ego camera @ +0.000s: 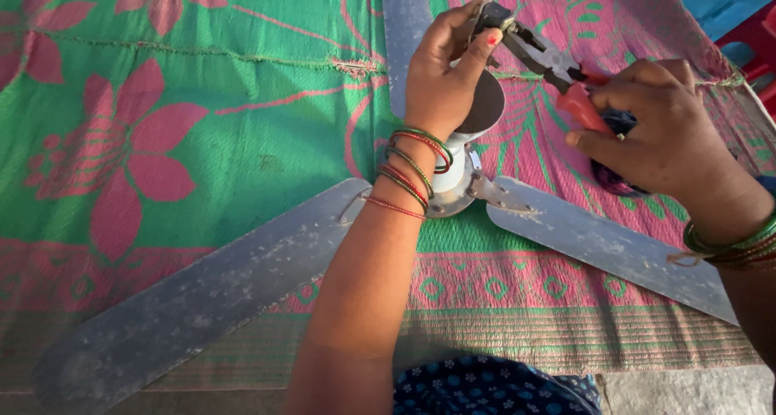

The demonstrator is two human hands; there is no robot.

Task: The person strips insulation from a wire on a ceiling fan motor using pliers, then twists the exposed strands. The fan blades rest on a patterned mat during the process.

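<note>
The left hand (443,75) is wearing a stack of thin red and green bangles at the wrist, and a fingernail is showing red polish. The right hand (659,132) is wearing green bangles. Dark blue flowered cloth is covering the lap.

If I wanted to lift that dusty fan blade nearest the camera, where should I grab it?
Probably near the root of the blade, where it narrows toward the metal bracket at the hub. Come from above and pinch across its two long edges. It lies flat on the woven mat, so fingers must slip under an edge; the wide rounded tip looks harder to span.
</note>
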